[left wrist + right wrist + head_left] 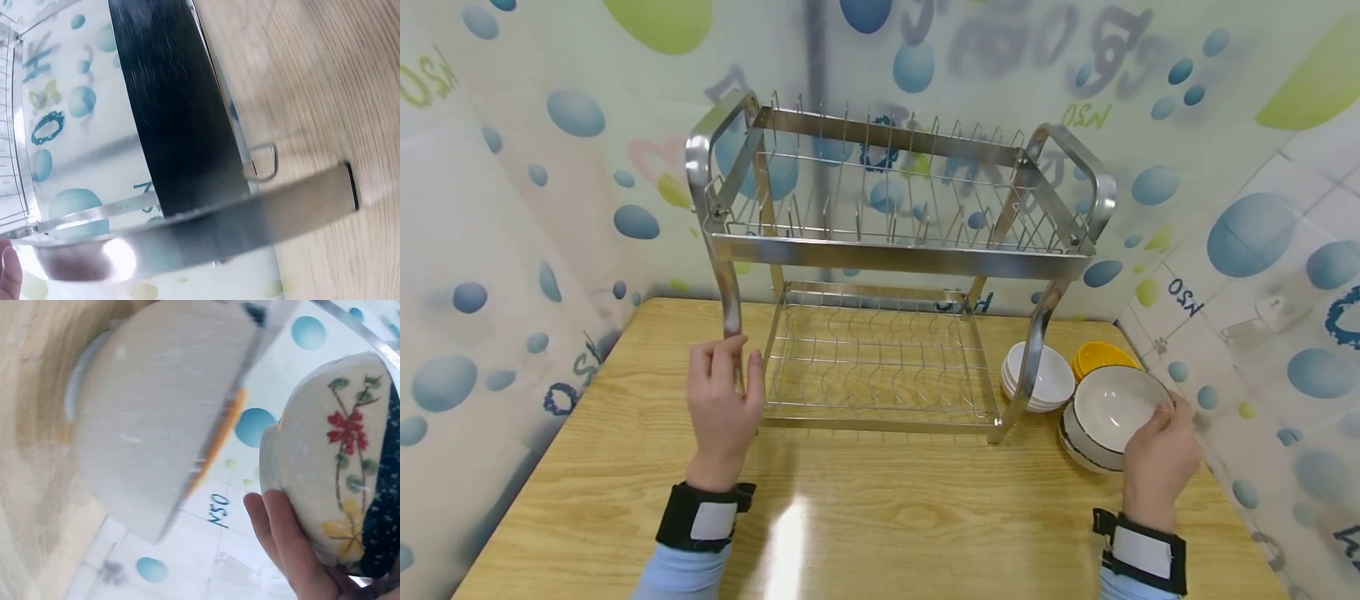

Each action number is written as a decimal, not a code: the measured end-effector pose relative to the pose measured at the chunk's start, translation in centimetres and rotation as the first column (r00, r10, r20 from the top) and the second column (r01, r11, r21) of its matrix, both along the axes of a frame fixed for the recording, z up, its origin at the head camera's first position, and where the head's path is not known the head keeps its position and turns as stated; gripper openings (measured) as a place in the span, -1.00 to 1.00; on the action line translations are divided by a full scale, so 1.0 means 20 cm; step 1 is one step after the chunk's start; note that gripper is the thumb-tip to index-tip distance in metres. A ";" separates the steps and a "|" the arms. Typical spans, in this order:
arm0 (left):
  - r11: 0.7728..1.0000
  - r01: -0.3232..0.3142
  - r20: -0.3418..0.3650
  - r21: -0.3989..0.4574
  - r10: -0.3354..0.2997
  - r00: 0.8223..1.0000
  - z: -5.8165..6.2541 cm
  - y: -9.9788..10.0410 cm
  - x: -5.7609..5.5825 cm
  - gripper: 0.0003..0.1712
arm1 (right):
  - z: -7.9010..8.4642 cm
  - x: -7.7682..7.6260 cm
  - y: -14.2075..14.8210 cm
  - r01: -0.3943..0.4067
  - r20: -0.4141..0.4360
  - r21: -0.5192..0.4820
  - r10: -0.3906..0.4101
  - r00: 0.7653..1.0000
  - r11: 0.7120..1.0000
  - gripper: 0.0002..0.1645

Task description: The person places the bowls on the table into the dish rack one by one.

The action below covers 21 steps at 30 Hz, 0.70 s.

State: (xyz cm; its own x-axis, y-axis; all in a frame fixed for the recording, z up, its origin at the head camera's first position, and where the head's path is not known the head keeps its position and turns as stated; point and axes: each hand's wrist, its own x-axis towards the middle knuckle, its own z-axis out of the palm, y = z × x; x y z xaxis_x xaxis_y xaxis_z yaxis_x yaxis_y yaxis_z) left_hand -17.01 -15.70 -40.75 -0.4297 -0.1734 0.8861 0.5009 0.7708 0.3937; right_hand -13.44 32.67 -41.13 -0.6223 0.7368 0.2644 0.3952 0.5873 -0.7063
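A two-tier metal dish rack point(865, 254) stands at the back of the table. My left hand point(724, 400) grips its front left post, fingers bent on one side and thumb on the other. Fingertips point(9, 275) show at the corner of the left wrist view, beside the curved metal leg. With my right hand point(1161, 454) I hold a white bowl point(1116, 408) by its right side, tilted above another dark-rimmed bowl point(1086, 450). In the right wrist view the held bowl point(331, 450) has painted red and yellow flowers and a dark blue band; the fingers lie along its foot.
White bowls point(1048, 379) are stacked beside the rack's front right leg. Behind the dark-rimmed bowls sit yellow bowls point(1101, 357). A patterned sheet point(550, 208) covers the walls behind and beside the wooden table point(880, 517). Both rack tiers point(880, 364) show only wire dividers.
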 end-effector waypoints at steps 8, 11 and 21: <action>0.998 0.068 0.030 0.012 -0.069 0.997 -0.02 0.10 -0.03 -0.75 | 0.11 0.03 -0.06 -0.065 0.029 -0.133 0.069 0.997 0.989 -0.40; 0.996 0.088 0.057 -0.009 -0.087 0.995 -0.03 0.13 -0.04 -0.74 | 0.15 0.04 -0.09 -0.096 0.019 -0.191 0.101 0.995 0.977 -0.39; 0.993 0.081 0.160 -0.080 -0.068 0.985 -0.03 0.22 -0.05 -0.72 | 0.24 0.09 -0.22 -0.189 0.043 -0.256 0.206 0.978 0.948 -0.38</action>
State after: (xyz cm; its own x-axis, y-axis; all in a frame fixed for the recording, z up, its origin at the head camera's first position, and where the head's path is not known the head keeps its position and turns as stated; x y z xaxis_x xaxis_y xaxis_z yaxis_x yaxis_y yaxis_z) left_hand -18.00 -11.34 -41.44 -0.5736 -0.0617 0.8168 0.4954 0.7680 0.4059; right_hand -11.69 28.25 -36.39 -0.7721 0.6343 0.0400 0.3415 0.4670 -0.8156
